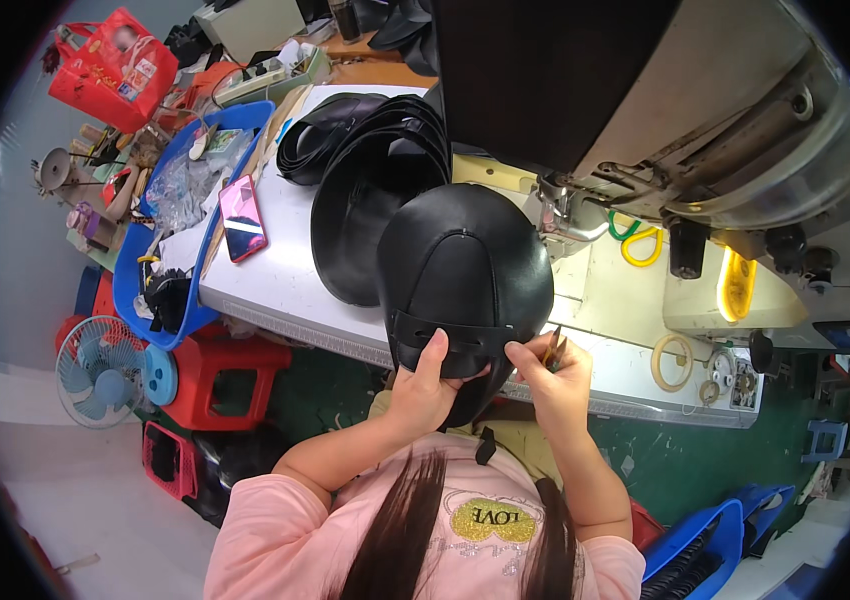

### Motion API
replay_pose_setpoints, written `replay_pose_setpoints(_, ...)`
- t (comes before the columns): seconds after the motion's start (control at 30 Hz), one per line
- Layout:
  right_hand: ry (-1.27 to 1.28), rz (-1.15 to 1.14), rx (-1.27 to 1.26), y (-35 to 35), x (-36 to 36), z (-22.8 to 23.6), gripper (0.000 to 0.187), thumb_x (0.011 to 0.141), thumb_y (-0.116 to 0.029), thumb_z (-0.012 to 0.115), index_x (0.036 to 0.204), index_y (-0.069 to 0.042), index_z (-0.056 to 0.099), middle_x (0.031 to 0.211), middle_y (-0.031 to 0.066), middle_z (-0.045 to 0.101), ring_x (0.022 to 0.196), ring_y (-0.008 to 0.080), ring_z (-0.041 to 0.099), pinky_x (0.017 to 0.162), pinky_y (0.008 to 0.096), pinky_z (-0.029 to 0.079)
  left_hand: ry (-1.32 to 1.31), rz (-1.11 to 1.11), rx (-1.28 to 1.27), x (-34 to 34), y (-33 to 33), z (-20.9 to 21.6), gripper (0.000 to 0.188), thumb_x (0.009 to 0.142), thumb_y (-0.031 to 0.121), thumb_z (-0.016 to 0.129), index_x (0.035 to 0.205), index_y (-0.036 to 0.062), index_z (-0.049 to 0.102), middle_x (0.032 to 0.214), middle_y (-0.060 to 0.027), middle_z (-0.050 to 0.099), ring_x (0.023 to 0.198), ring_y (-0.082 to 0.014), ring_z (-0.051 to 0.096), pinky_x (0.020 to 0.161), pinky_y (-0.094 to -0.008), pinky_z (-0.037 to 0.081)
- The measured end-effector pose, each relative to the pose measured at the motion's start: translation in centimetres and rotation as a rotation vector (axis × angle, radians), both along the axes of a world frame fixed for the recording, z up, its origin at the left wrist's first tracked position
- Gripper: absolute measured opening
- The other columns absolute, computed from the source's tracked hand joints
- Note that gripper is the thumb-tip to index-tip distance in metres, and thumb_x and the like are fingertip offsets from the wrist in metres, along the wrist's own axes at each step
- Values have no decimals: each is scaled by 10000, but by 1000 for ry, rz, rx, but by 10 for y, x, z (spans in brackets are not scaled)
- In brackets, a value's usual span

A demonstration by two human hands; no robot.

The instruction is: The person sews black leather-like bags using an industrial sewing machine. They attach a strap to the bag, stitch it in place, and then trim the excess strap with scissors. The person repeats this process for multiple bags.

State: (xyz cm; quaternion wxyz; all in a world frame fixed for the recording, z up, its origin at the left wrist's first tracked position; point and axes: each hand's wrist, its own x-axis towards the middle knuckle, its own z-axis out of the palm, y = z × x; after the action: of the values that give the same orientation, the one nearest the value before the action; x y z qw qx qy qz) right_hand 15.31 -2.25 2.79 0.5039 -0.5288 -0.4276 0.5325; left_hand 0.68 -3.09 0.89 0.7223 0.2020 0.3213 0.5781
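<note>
A black leather-like cap (465,265) is held up in front of me at the table's near edge, its stitched panels and a slotted strap (450,335) facing me. My left hand (423,392) is closed on the lower edge, thumb pressed over the strap and fingers hidden beneath. At the strap's right end, my right hand (557,388) has its thumb and finger pinched together by the cap's edge. Small pointed snips (554,347) stick up from that same hand. Whether the right fingertips also grip thread or the cap's edge is too small to tell.
Nested black caps (355,220) lie behind on the white table (290,290). A sewing machine (585,205) overhangs the right, near yellow-handled scissors (642,247). To the left are a phone (243,218), a blue basket (135,265), a red stool (225,375) and a fan (105,372).
</note>
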Motion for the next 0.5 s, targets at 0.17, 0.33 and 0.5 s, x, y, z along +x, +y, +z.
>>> replay_pose_setpoints(0.17, -114, -91, 105, 11, 6, 3, 481, 605, -123, 778, 992, -12, 514, 767, 3, 554, 660, 50, 482, 560, 174, 372, -9, -14, -40, -1, -2, 3, 375, 898, 282, 417, 1210, 79, 371, 1127, -92, 505, 999, -226, 537, 770, -372, 484)
replay_pose_setpoints(0.33, 479, 284, -191, 15, 25, -12, 483, 607, -40, 744, 1027, 23, 515, 887, 84, 606, 787, 132, 579, 696, 242, 473, -60, -78, -90, 1, -2, 5, 382, 894, 269, 428, 1221, 84, 356, 1120, -90, 504, 991, -225, 528, 798, -382, 457)
replay_pose_setpoints(0.5, 502, 277, -189, 16, 22, 0, 420, 640, -6, 699, 1021, 30, 524, 892, 96, 606, 777, 156, 588, 687, 272, 494, -114, -85, -156, 3, 1, 9, 361, 900, 251, 420, 1210, 73, 369, 1117, -92, 505, 992, -217, 520, 818, -386, 439)
